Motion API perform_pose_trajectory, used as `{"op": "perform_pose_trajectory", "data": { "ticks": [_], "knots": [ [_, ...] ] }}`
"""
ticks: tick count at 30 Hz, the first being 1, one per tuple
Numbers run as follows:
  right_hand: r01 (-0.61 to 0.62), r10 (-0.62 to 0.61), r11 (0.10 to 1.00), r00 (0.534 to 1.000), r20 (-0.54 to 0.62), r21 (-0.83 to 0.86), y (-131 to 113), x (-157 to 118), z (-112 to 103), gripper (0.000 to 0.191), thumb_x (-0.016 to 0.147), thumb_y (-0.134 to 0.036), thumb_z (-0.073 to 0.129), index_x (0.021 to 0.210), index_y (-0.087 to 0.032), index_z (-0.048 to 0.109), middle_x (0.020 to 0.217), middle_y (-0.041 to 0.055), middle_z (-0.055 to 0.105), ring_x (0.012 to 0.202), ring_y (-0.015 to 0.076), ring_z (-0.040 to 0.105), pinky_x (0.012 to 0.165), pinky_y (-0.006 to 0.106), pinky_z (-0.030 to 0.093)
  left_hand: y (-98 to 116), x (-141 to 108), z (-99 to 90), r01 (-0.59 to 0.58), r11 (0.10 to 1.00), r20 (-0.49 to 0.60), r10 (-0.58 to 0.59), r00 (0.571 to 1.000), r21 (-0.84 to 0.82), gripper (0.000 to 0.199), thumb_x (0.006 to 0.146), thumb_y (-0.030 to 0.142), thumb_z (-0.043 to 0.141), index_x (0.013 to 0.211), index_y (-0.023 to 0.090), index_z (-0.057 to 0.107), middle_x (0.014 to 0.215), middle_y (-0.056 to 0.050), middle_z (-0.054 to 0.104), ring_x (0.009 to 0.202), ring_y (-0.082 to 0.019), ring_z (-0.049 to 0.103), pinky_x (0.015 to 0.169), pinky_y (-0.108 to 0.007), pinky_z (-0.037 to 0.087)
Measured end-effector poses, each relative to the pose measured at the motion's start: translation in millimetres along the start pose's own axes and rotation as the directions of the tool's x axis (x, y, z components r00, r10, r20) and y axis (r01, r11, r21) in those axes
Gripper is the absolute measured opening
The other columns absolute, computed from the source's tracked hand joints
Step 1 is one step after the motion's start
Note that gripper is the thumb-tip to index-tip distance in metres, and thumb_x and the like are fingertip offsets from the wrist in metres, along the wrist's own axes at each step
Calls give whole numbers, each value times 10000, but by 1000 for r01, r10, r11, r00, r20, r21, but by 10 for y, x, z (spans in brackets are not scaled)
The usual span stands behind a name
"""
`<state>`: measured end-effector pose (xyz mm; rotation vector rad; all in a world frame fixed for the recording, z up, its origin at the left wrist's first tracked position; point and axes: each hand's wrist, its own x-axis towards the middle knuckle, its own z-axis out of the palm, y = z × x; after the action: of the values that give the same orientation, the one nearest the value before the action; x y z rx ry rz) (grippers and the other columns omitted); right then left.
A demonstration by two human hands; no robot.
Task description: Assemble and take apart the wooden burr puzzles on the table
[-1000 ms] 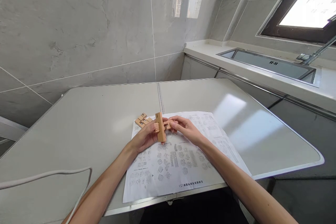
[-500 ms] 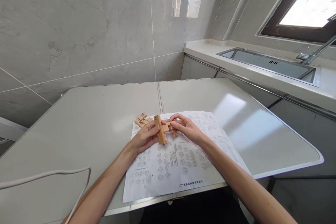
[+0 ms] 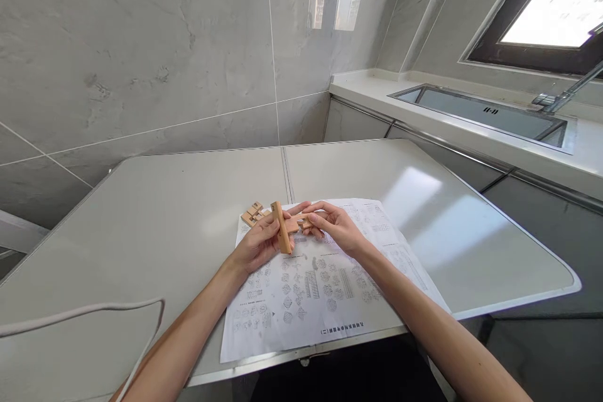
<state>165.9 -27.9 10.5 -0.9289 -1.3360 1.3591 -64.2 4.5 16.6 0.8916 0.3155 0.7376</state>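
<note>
Above a printed paper sheet point(image 3: 339, 320), both hands grip wooden puzzle pieces. My left hand point(image 3: 258, 245) is closed around an upright wooden puzzle piece point(image 3: 281, 229) with a dark mark near its top end. A second, notched wooden puzzle piece point(image 3: 301, 221) crosses it and points right. My right hand point(image 3: 335, 226) pinches the notched piece's right end between thumb and fingers. Whether the two pieces interlock is hidden by the left fingers. Just behind my left hand, several more wooden pieces point(image 3: 252, 212) lie together at the sheet's far left corner.
The sheet, covered in small diagrams, lies on a pale folding table point(image 3: 188, 201) with a seam down its middle. A white cable point(image 3: 94, 310) runs over the table's left side. On the right are a counter with a sink point(image 3: 480, 113) and a faucet point(image 3: 556, 100).
The upright piece has tilted and shifted slightly left and up in my left hand. The notched piece has turned with it, and its gap now shows more clearly beside my right fingers.
</note>
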Motion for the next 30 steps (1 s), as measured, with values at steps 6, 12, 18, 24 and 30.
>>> {"op": "perform_pose_trajectory", "data": {
  "ticks": [6, 12, 18, 24, 30],
  "knots": [
    [7, -7, 1000, 1000, -29, 9, -17, 1, 36, 416, 937, -633, 762, 1069, -240, 724, 714, 5, 731, 664, 192, 671, 645, 333, 479, -6, 1, 5, -11, 999, -31, 9, 999, -46, 230, 919, 391, 844, 1044, 205, 793, 1581, -149, 584, 938, -185, 731, 723, -271, 573],
    [8, -8, 1000, 1000, -25, 3, -27, -15, 32, 423, 938, -641, 757, 1091, -249, 720, 572, -54, 564, 797, 257, 756, 712, 362, 520, 11, 4, -29, -12, 999, -58, 15, 998, 46, 232, 911, 388, 848, 1009, 189, 778, 1453, -144, 675, 820, -168, 741, 660, -260, 570],
    [16, -17, 1000, 999, -38, -13, -23, -4, 46, 439, 930, -669, 749, 1065, -254, 704, 584, -46, 586, 801, 266, 766, 724, 380, 541, 59, 2, 63, -26, 1000, -48, 25, 999, -9, 237, 902, 378, 854, 1012, 183, 777, 1520, -153, 639, 667, -97, 680, 651, -267, 569],
    [24, -25, 999, 999, -31, -46, -7, 1, 43, 465, 945, -676, 720, 1114, -243, 716, 673, -1, 709, 767, 236, 735, 709, 376, 552, 31, 17, 85, -37, 998, -106, 31, 994, -49, 208, 882, 349, 876, 982, 192, 784, 1541, -119, 630, 753, -122, 690, 697, -282, 583],
    [8, -9, 1000, 998, -61, -19, -23, -2, 18, 440, 935, -658, 740, 1085, -246, 719, 754, 21, 746, 805, 240, 759, 722, 366, 552, 83, 1, -11, -65, 994, -110, 56, 992, -83, 193, 937, 386, 809, 946, 196, 781, 1478, -103, 685, 549, -42, 553, 469, -194, 483]
  ]
}}
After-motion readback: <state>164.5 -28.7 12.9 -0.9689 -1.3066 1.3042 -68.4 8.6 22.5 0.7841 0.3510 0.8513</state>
